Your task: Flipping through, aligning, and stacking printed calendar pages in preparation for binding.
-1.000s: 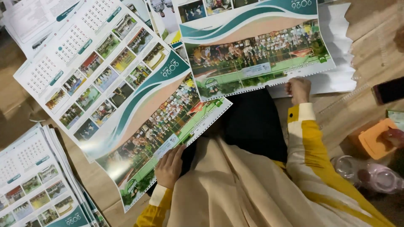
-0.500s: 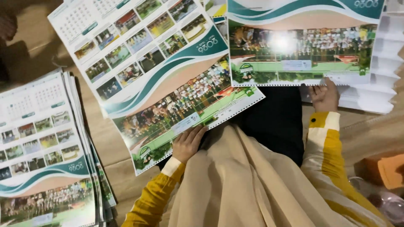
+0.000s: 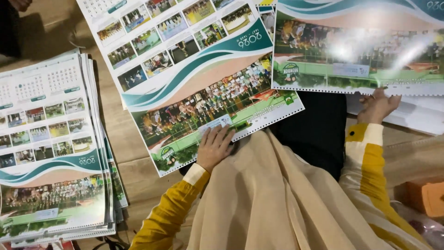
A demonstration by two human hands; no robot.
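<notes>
My left hand (image 3: 215, 147) lies flat on the lower edge of a large printed calendar sheet (image 3: 194, 69) with photo tiles, teal waves and a punched edge. It pins that sheet on my lap. My right hand (image 3: 377, 105) holds the bottom edge of a second glossy calendar sheet (image 3: 360, 46), which catches a glare. The two sheets lie side by side and overlap slightly at the top middle. Both arms wear yellow sleeves with pale cuffs. A beige cloth (image 3: 273, 203) drapes down my front over dark fabric (image 3: 319, 129).
A thick stack of the same calendar sheets (image 3: 51, 148) lies on the wooden floor at the left. White sheets (image 3: 416, 118) sit under the right-hand calendar. An orange box (image 3: 425, 196) is at the lower right. Another person's dark form (image 3: 14, 23) is at the top left.
The view has drawn closer and shifted. Both hands stay on the bottom edges of their sheets, and the left stack now fills more of the left side.
</notes>
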